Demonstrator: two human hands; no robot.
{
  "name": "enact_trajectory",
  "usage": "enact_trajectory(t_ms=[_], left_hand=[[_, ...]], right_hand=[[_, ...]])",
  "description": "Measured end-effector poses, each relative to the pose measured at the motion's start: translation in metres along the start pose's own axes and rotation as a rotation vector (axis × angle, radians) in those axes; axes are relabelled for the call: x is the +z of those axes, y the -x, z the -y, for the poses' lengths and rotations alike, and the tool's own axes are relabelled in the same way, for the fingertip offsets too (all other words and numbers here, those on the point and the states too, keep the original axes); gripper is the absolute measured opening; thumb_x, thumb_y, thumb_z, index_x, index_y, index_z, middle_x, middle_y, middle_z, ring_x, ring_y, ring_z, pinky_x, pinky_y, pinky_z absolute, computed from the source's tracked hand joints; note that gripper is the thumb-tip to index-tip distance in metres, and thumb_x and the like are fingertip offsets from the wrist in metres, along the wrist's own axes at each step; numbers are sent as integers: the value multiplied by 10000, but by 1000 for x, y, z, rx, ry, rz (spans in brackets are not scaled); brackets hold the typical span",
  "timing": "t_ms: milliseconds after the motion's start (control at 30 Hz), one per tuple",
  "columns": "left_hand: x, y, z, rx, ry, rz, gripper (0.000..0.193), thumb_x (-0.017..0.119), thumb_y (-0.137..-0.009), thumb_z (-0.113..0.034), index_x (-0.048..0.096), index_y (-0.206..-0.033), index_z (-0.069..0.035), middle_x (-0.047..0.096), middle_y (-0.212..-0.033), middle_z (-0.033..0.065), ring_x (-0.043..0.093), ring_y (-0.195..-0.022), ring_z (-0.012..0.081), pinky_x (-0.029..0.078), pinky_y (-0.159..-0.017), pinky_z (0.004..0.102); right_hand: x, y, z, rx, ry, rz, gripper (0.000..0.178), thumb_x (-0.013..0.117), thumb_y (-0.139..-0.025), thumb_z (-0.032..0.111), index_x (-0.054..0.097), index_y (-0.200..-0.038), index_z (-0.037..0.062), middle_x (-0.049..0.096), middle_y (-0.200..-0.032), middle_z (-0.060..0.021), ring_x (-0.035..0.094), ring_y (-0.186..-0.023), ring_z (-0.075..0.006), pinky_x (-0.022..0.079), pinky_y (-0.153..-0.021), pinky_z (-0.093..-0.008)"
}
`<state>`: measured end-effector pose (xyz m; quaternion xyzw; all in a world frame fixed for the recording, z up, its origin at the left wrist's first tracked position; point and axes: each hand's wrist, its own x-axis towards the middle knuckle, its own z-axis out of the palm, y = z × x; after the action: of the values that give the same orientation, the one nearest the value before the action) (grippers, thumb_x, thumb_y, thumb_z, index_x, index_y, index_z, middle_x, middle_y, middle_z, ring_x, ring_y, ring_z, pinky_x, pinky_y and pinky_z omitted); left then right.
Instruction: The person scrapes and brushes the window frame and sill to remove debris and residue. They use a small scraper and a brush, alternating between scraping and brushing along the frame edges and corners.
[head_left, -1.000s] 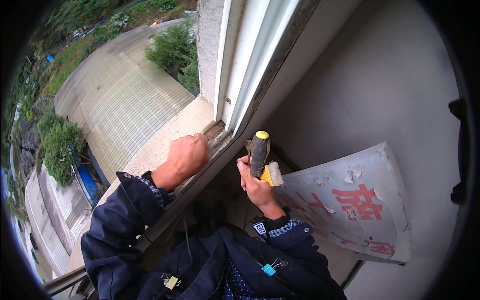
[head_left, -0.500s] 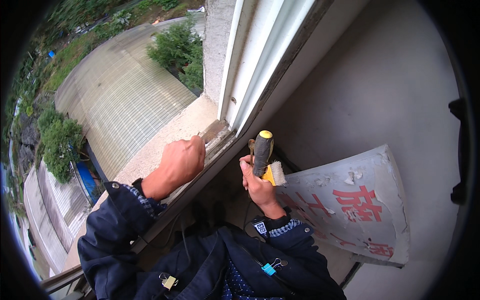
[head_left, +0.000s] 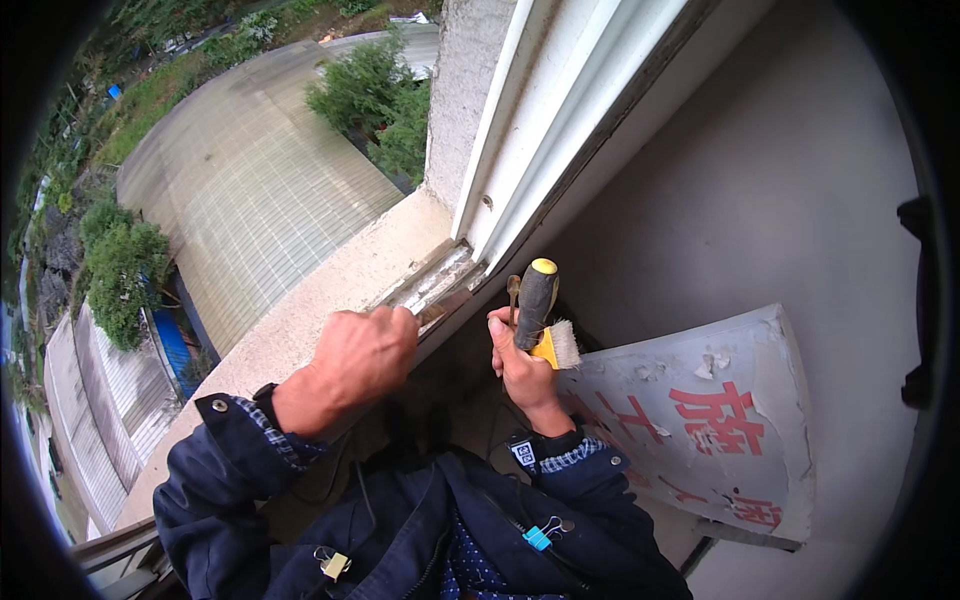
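Two hands, left hand [head_left: 362,352] on one sill [head_left: 330,290], right hand [head_left: 520,365] gripping one screwdriver [head_left: 535,300]

Person, seen from above, lower half of the frame.

- Jacket: dark navy work jacket, open at the front, collar visible at lower centre; metal snap studs on the cuffs and along the front edge.
- Shirt: blue-and-white check, showing as a narrow band at both cuffs and as a dotted navy fabric at the chest opening.
- Left sleeve [head_left: 215,470]: navy, creased, one silver stud near the cuff; a dark band at the wrist.
- Right sleeve [head_left: 590,480]: navy, stud on the cuff, small white printed tag at the wrist.
- Clips: one light-blue binder clip [head_left: 541,535] at lower centre; one pale yellow clip [head_left: 333,563] at lower left.
- Thin dark cord across the chest.
- Left hand [head_left: 360,355] and right hand [head_left: 520,365]: bare, no gloves.
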<state>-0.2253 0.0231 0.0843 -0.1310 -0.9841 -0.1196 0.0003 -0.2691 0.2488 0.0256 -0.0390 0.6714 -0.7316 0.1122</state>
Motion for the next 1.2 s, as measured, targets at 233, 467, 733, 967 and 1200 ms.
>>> enact_trajectory(t_ms=[233, 467, 733, 967, 1200], left_hand=[[-9, 8, 27, -228, 46, 55, 277, 535, -969, -196, 550, -749, -29, 616, -626, 232, 625, -598, 435, 494, -564, 530], [18, -25, 37, -144, 226, 78, 277, 523, -962, -196, 630, -776, -20, 647, -699, 254, 646, -678, 458, 530, -659, 538], [30, -78, 32, -110, 216, 132, 253, 519, -933, -190, 670, -796, -40, 681, -766, 243, 667, -748, 449, 540, -703, 536], [32, -71, 27, -215, 272, 82, 226, 530, -883, -180, 703, -827, -45, 690, -777, 270, 685, -754, 466, 556, -720, 544], [26, -64, 26, -224, 328, -12, 309, 507, -956, -218, 677, -797, -14, 670, -748, 289, 664, -703, 484, 542, -694, 564]], right_hand=[[-1, 2, -1, 20, -24, -1, 154, 671, -1006, 193, 659, -1069, 52, 559, -697, 42, 516, -568, -41, 416, -509, -215], [-1, 4, -2, -4, -9, -7, 162, 672, -1005, 190, 661, -1071, 43, 565, -708, 40, 516, -571, -41, 417, -511, -215], [-7, 5, 4, -11, 11, -25, 168, 663, -1012, 192, 654, -1081, 38, 561, -702, 32, 515, -568, -48, 414, -507, -220], [0, 2, 5, -15, 15, -6, 162, 660, -1015, 190, 651, -1079, 41, 549, -689, 34, 509, -562, -46, 409, -505, -219], [3, 3, 5, -21, 18, -2, 165, 661, -1015, 197, 655, -1075, 44, 555, -701, 36, 512, -559, -44, 406, -500, -216]])
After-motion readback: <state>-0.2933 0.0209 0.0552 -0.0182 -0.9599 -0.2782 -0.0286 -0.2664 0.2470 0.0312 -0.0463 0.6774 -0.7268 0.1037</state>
